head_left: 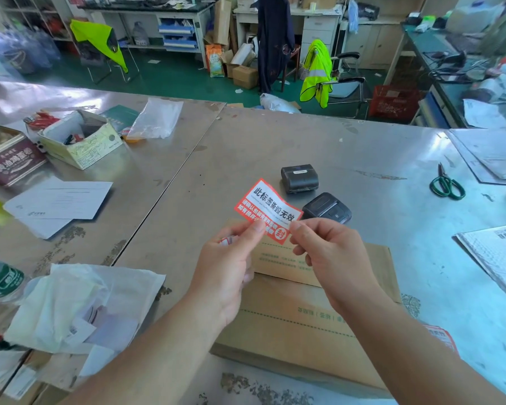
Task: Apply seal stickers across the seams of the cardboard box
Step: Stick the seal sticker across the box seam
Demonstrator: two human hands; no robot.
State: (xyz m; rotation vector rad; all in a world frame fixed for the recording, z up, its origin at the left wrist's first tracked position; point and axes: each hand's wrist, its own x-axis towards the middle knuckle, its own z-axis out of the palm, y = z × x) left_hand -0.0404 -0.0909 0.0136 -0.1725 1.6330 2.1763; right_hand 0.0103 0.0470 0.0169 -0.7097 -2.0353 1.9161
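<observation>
A flat brown cardboard box (304,325) lies on the metal table in front of me, its seam running across the top. Above its far edge I hold a red and white seal sticker (268,210) with black characters. My left hand (231,264) pinches its lower left edge and also holds a small roll or backing piece under the fingers. My right hand (330,255) pinches the sticker's lower right corner. Another red sticker (441,339) shows at the box's right side, partly hidden by my right forearm.
Two small black label printers (300,178) (327,207) stand just beyond the box. Green-handled scissors (446,184) lie to the right. White plastic bags (82,305), papers (59,200) and an open carton of tools (79,140) fill the left side.
</observation>
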